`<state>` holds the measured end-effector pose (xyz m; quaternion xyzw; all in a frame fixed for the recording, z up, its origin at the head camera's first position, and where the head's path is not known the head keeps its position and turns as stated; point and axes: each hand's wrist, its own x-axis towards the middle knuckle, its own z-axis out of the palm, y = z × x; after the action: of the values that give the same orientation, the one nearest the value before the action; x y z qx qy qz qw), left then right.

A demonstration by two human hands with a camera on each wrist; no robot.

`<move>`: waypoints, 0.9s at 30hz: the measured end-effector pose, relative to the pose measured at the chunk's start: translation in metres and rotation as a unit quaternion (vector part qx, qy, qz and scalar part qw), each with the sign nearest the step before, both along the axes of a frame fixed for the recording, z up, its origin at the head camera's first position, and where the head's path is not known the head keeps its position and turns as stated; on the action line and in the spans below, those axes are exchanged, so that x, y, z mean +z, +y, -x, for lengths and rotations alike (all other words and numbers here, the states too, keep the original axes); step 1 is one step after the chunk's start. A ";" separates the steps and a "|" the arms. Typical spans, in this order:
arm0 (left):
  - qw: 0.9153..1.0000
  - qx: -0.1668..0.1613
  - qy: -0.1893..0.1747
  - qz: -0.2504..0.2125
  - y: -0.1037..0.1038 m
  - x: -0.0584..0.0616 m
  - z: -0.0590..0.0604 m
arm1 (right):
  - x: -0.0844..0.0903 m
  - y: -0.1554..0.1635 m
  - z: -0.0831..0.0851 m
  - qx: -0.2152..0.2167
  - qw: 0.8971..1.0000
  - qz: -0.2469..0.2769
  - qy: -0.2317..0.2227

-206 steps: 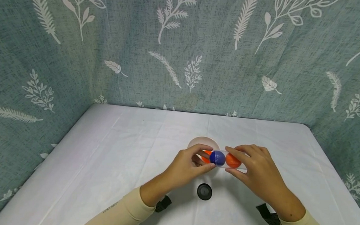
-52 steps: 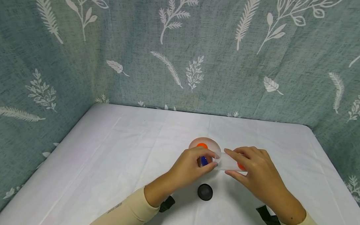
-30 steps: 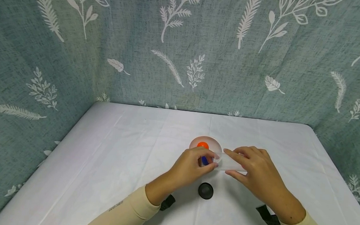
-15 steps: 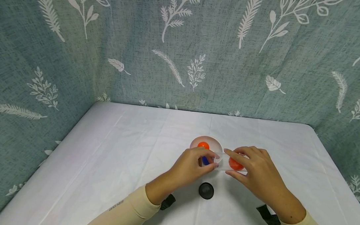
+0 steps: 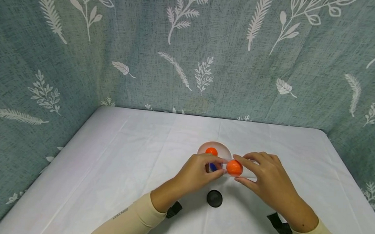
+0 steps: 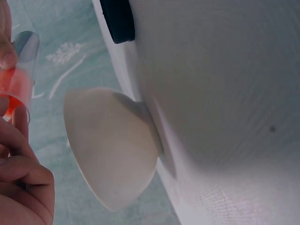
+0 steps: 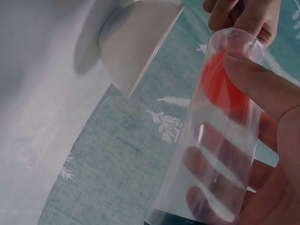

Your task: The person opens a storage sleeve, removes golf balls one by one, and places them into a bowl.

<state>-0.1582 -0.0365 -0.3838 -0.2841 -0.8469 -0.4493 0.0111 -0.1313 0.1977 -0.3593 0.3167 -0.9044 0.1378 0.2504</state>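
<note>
My right hand [image 5: 237, 168] grips a clear plastic tube [image 7: 220, 140] that lies level just above the table. An orange ball [image 5: 234, 168] sits inside it, close to its open left end. My left hand [image 5: 224, 167] pinches that open end between thumb and forefinger, right at the rim of a pale bowl [image 5: 224, 151]. Inside the bowl lie another orange ball [image 5: 211, 151] and a blue ball [image 5: 213, 167], the blue one partly hidden by my left fingers. The right wrist view shows the tube's orange ball [image 7: 220, 86] under my thumb.
A black cap [image 5: 214, 198] lies on the white tablecloth [image 5: 126, 170] just in front of my hands. Leaf-patterned teal curtains [image 5: 189, 55] close off the back and both sides. The bowl's outer wall [image 6: 112, 145] fills the left wrist view.
The orange ball in the tube has rolled left, from under my right fingers to the open end. Since the earliest frame, an orange ball and the blue ball left the tube for the bowl.
</note>
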 end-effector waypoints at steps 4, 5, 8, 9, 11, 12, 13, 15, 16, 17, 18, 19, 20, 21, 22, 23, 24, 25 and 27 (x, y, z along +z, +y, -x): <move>1.000 0.004 -0.001 0.002 -0.002 0.000 0.000 | 0.001 0.000 0.000 0.001 1.000 0.002 0.002; 1.000 0.005 -0.001 0.004 -0.002 0.000 0.000 | 0.002 0.000 0.000 0.002 1.000 0.003 0.005; 1.000 0.002 -0.003 0.007 -0.004 0.002 0.000 | 0.002 0.000 0.000 0.003 1.000 0.006 0.011; 1.000 0.001 -0.006 0.007 -0.005 0.002 0.000 | 0.002 0.000 0.000 0.003 1.000 0.006 0.011; 1.000 -0.002 -0.014 0.004 -0.007 0.003 0.000 | 0.002 0.001 0.000 0.002 1.000 0.005 0.010; 1.000 -0.003 -0.018 0.002 -0.007 0.003 0.000 | 0.002 0.001 0.000 0.001 1.000 0.005 0.007; 1.000 -0.004 -0.024 0.000 -0.007 0.004 0.000 | 0.002 0.001 0.000 0.000 1.000 0.005 0.005; 0.999 -0.003 -0.033 -0.005 -0.008 0.004 0.000 | 0.002 0.001 0.000 -0.002 1.000 0.003 0.003; 0.999 -0.003 -0.037 -0.006 -0.008 0.005 0.000 | 0.002 0.001 0.000 -0.004 1.000 0.002 0.002; 0.999 -0.002 -0.038 -0.005 -0.008 0.005 -0.001 | 0.002 0.001 0.000 -0.005 1.000 0.002 0.002; 0.999 -0.001 -0.040 -0.004 -0.008 0.005 -0.001 | 0.002 0.001 0.000 -0.006 1.000 0.002 0.002; 0.999 -0.001 -0.041 -0.004 -0.008 0.005 -0.001 | 0.002 0.001 -0.001 -0.007 1.000 0.001 0.002; 0.999 -0.001 -0.040 -0.002 -0.008 0.004 0.000 | 0.002 0.001 -0.001 -0.008 1.000 0.000 0.001; 0.999 -0.001 -0.039 -0.001 -0.008 0.004 0.000 | 0.002 0.001 -0.001 -0.008 1.000 0.002 0.001; 0.999 -0.001 -0.038 0.000 -0.008 0.004 0.000 | 0.002 0.001 -0.001 -0.008 1.000 0.002 0.001; 0.999 -0.001 -0.037 -0.001 -0.008 0.004 0.000 | 0.002 0.002 -0.001 -0.008 1.000 0.003 0.001; 0.999 0.000 -0.035 -0.001 -0.008 0.004 0.000 | 0.002 0.002 -0.001 -0.007 1.000 0.003 0.002; 0.999 0.001 -0.034 -0.002 -0.008 0.004 0.000 | 0.003 0.002 -0.001 -0.007 1.000 0.003 0.002; 1.000 0.002 -0.029 -0.003 -0.008 0.004 0.001 | 0.003 0.003 0.000 -0.004 1.000 0.003 0.004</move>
<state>-0.1588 -0.0443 -0.3799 -0.2695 -0.8458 -0.4602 -0.0119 -0.1308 0.2003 -0.3564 0.3125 -0.9044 0.1384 0.2555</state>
